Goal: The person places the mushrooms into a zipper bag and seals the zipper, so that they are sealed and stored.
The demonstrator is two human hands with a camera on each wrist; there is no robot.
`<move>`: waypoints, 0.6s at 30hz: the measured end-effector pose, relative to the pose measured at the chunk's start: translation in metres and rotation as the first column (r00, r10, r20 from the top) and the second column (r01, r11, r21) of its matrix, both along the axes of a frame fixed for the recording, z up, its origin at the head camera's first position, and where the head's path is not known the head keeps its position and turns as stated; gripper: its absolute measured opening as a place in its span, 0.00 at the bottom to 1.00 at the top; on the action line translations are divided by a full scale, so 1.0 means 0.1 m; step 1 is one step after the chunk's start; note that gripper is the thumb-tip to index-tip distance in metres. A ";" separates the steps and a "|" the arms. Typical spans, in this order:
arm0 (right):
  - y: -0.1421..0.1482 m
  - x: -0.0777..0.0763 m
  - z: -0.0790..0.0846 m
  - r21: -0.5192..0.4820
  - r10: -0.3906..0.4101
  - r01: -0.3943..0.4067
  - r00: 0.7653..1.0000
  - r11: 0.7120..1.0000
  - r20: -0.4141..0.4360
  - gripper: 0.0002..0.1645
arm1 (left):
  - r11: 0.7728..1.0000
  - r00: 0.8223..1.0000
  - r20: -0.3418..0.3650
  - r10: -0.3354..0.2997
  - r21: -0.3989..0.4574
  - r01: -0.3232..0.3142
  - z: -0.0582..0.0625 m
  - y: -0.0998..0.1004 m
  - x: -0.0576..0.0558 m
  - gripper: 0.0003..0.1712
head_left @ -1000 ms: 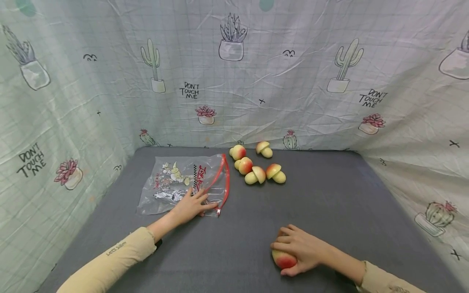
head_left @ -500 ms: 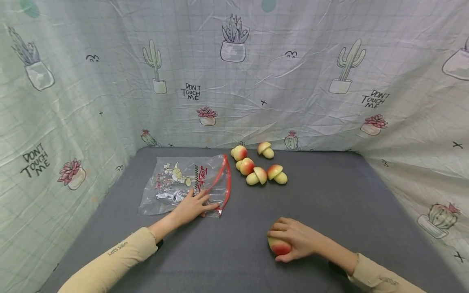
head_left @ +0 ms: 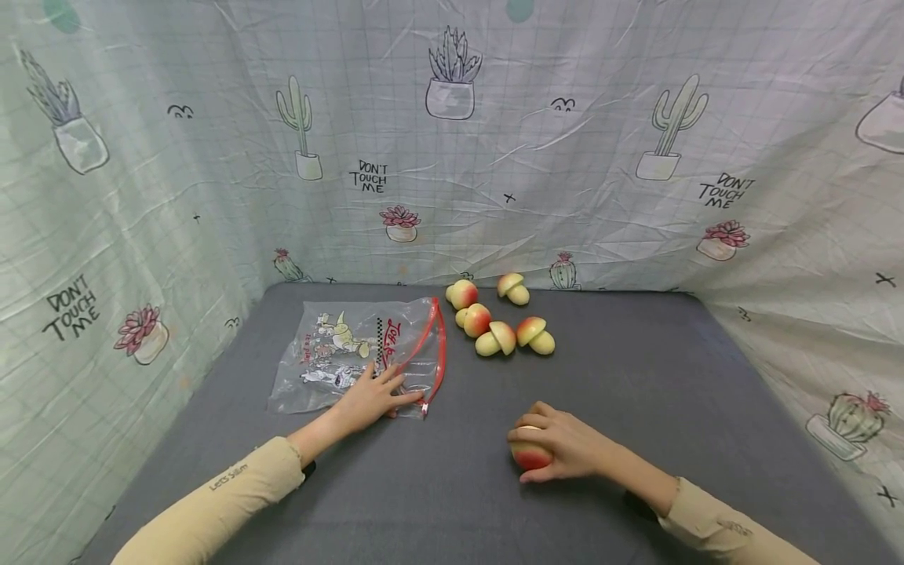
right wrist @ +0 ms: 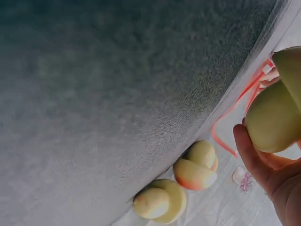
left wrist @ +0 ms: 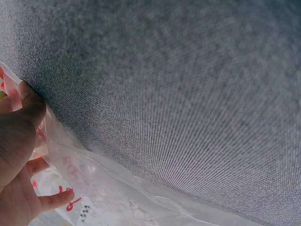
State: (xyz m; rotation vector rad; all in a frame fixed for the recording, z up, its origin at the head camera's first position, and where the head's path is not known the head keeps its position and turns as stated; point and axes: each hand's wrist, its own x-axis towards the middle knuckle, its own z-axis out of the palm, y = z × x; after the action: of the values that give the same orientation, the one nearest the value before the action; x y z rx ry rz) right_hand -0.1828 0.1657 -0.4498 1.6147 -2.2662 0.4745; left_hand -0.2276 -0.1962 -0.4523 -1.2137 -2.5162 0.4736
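Note:
My left hand [head_left: 369, 400] lies with spread fingers on a clear plastic zip bag [head_left: 339, 322], near its red-edged mouth. In the left wrist view the thumb [left wrist: 32, 101] touches the bag's edge while the other fingers rest on the printed plastic. My right hand [head_left: 565, 443] grips a toy mushroom [head_left: 531, 453] with a yellow and red cap, close over the dark table. Its pale yellow stem shows in the right wrist view, with fingers [right wrist: 249, 150] curled around it. The palm hides part of the cap.
Several more toy mushrooms [head_left: 497, 339] lie loosely grouped to the right of the bag, toward the back of the grey table [head_left: 621, 369]. A cactus-print curtain [head_left: 494, 157] hangs behind the table and along both sides.
My right hand has moved forward and slightly left across the table with the toy mushroom in its grip. The left hand stays in place on the bag.

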 end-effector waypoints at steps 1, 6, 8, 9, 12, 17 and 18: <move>-0.01 -0.02 0.00 -0.005 0.006 -0.006 1.000 1.000 -0.013 0.30 | 1.000 1.000 -0.002 0.000 -0.001 0.000 0.00 0.00 0.00 0.29; -0.08 -0.08 0.00 0.030 -0.013 0.013 1.000 0.999 0.006 0.32 | 1.000 1.000 -0.015 0.001 -0.008 -0.001 0.00 -0.01 0.00 0.29; -0.10 -0.09 0.01 0.052 -0.033 0.032 0.999 0.998 0.034 0.33 | 1.000 1.000 -0.031 -0.002 -0.014 0.001 0.00 0.00 0.00 0.29; -0.10 -0.09 0.01 0.064 -0.046 0.043 0.998 0.997 0.050 0.33 | 1.000 0.999 -0.039 -0.002 -0.018 0.001 0.00 0.00 0.00 0.29; -0.12 -0.12 0.02 0.096 -0.091 0.081 0.990 0.992 0.107 0.34 | 1.000 0.998 -0.059 -0.004 -0.027 0.003 0.00 0.00 0.01 0.29; -0.15 -0.16 0.07 0.159 -0.184 0.151 0.957 0.976 0.223 0.35 | 1.000 0.998 -0.056 0.003 -0.025 -0.005 0.00 0.01 0.01 0.28; -0.15 -0.17 0.08 0.169 -0.198 0.159 0.950 0.973 0.243 0.36 | 1.000 0.999 -0.053 0.005 -0.024 -0.007 0.00 0.01 0.01 0.28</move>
State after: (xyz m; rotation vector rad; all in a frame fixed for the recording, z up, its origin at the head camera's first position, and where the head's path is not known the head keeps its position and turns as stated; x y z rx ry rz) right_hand -0.2001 0.1502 -0.4417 1.4653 -2.6713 0.5076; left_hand -0.2264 -0.1948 -0.4522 -1.1865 -2.4768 0.5316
